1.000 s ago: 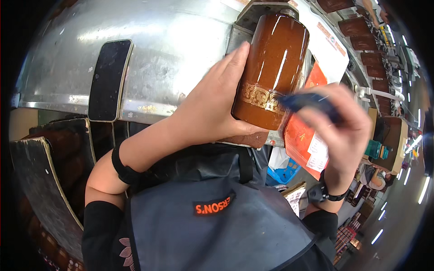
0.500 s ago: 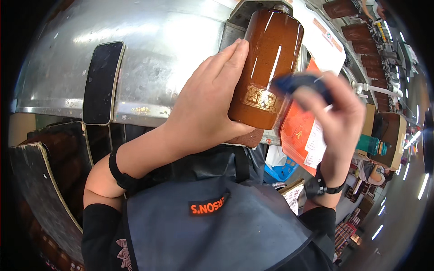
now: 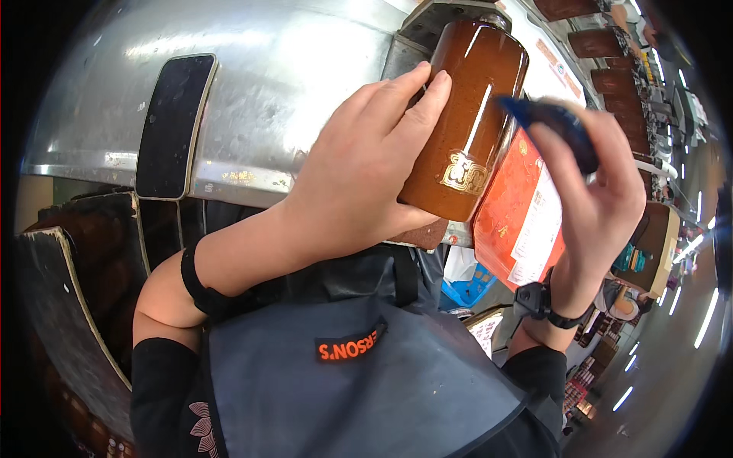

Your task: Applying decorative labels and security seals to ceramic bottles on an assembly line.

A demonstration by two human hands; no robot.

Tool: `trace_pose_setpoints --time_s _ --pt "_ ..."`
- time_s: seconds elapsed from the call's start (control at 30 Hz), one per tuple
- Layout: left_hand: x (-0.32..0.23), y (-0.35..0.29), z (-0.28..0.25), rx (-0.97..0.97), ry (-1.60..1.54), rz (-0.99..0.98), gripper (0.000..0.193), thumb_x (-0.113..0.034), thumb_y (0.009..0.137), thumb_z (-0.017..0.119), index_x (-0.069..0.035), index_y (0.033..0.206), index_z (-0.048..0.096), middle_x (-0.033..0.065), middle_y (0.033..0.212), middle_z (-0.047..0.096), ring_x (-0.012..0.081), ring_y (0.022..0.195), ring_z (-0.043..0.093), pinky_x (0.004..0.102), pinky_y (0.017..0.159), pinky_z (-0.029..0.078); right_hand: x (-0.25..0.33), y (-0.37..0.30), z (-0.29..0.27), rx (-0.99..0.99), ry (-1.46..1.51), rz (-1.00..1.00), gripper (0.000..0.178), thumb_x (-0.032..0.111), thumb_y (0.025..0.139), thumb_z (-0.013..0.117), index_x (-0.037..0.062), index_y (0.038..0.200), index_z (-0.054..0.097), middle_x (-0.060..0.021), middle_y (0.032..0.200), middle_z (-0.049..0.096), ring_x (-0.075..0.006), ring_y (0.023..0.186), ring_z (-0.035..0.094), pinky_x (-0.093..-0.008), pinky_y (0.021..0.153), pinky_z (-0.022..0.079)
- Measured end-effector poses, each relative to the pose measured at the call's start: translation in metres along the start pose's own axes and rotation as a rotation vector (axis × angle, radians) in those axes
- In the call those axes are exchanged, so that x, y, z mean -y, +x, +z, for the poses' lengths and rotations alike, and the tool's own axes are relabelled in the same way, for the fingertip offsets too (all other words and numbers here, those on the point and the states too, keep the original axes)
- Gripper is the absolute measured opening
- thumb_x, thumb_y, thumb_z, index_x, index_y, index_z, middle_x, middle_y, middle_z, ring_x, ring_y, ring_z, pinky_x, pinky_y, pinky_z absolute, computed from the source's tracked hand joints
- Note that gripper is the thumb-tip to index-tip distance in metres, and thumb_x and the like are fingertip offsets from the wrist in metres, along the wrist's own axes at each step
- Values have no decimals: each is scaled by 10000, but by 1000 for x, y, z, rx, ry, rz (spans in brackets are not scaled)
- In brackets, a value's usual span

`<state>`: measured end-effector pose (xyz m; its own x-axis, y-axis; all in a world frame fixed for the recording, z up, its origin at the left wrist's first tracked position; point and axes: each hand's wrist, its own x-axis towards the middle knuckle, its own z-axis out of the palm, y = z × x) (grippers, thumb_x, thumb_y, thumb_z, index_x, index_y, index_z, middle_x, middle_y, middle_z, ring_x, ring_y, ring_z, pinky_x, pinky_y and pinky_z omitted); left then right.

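My left hand (image 3: 374, 145) lies along the left side of a glossy brown bottle (image 3: 477, 91), fingers on its body and thumb under its base. The bottle lies tilted, its neck pointing away from me. A gold decorative emblem (image 3: 463, 172) shows low on its surface, nearest me. To the right, my right hand (image 3: 599, 168) pinches a dark blue, flat, flexible-looking piece (image 3: 561, 130) between thumb and fingers. The tip of that piece overlaps the bottle's right side in view; whether it touches I cannot tell.
A black phone (image 3: 175, 126) rests on the metal table (image 3: 275, 76) at left. Orange-red printed sheets (image 3: 510, 202) lie right of the bottle, above a blue basket (image 3: 469, 288). A metal holder (image 3: 427, 23) stands behind the bottle. Dark boards (image 3: 69, 298) lean at lower left.
My right hand has moved right and slightly away from the emblem with the blue piece. The bottle has turned, so its emblem shows farther right and narrower. My left hand still holds it.
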<state>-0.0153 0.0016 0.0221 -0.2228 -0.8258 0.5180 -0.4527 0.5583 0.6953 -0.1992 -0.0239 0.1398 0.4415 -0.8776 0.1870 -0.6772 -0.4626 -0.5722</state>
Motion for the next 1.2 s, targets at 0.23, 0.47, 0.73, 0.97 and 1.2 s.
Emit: trace_pose_setpoints --time_s 0.23,0.47,0.73,0.97,1.2 --pt "2 -1 1 -4 -3 1 987 -193 536 853 31 1376 386 218 1327 447 371 1118 497 427 971 421 -9 12 -1 -244 -87 -66 231 27 738 756 -11 959 700 -40 816 660 -108 743 592 -233 655 448" --pt "0 2 2 6 -28 12 987 -207 548 855 24 1383 382 205 1334 447 374 1145 487 429 990 413 1 -1 -10 71 -80 -46 249 32 750 758 -7 988 699 -49 871 682 -106 784 609 -230 697 467" --pt "3 -2 1 24 4 -18 987 -213 565 844 14 1401 370 201 1348 442 367 1179 474 420 1006 408 -1 -2 -4 154 -28 -108 193 -31 778 703 -23 971 696 -54 891 686 -114 813 624 -231 725 495" --pt "6 -4 1 21 -23 -37 1037 -225 560 853 13 1426 335 199 1366 426 366 1168 473 413 1003 414 -9 -2 -1 242 -12 -144 227 22 788 730 23 1013 708 -23 870 696 -95 739 617 -211 693 478" --pt "10 -4 -4 101 -314 -69 1022 -271 691 849 18 1478 264 210 1438 394 311 1324 414 390 1086 346 -39 -20 -12 -310 109 28 252 -50 771 740 -58 1016 679 -76 934 686 -116 847 626 -239 785 499"
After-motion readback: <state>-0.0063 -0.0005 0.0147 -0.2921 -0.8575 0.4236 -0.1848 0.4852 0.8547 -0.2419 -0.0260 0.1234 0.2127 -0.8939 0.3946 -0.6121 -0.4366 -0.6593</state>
